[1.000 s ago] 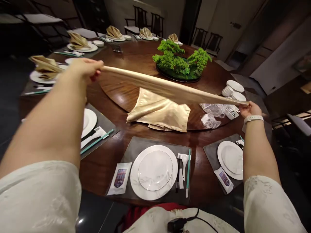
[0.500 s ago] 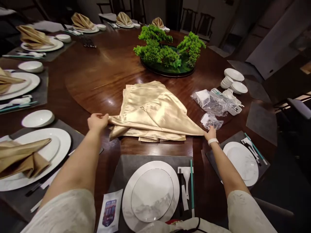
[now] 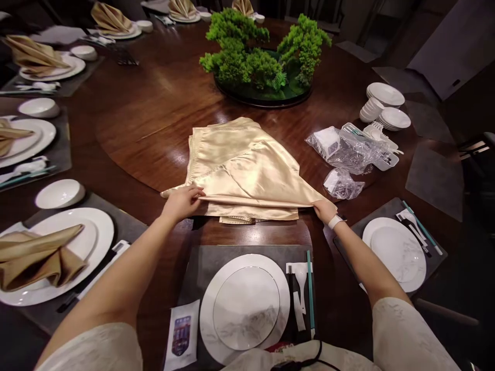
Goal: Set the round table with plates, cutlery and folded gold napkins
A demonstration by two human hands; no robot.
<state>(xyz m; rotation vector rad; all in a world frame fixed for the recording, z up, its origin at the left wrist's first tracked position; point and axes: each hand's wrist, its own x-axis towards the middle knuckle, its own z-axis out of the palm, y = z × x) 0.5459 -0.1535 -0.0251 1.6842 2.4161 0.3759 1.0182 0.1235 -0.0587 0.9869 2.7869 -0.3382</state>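
A shiny gold cloth napkin (image 3: 247, 172) lies partly folded on top of more gold napkins on the dark round table. Along its near edge runs a narrow fold. My left hand (image 3: 181, 201) grips this edge on the left, with a pointed tip of cloth sticking out beyond the wrist. At the right corner my right hand (image 3: 325, 210) has its fingers closed round the cloth. Just in front of the napkin stands a place setting with a white plate (image 3: 245, 309) on a grey placemat (image 3: 193, 278).
A green miniature-tree centrepiece (image 3: 266, 67) stands beyond the napkins. To the right are plastic-wrapped packets (image 3: 344, 183) and stacked white dishes (image 3: 385, 95). Plates with folded gold napkins (image 3: 42, 252) line the left side. A wet-wipe packet (image 3: 181, 335) lies near the front edge.
My left hand has moved inward to the right along the napkin's near edge. My right hand has come slightly inward, still on the right corner. The view has shifted slightly.
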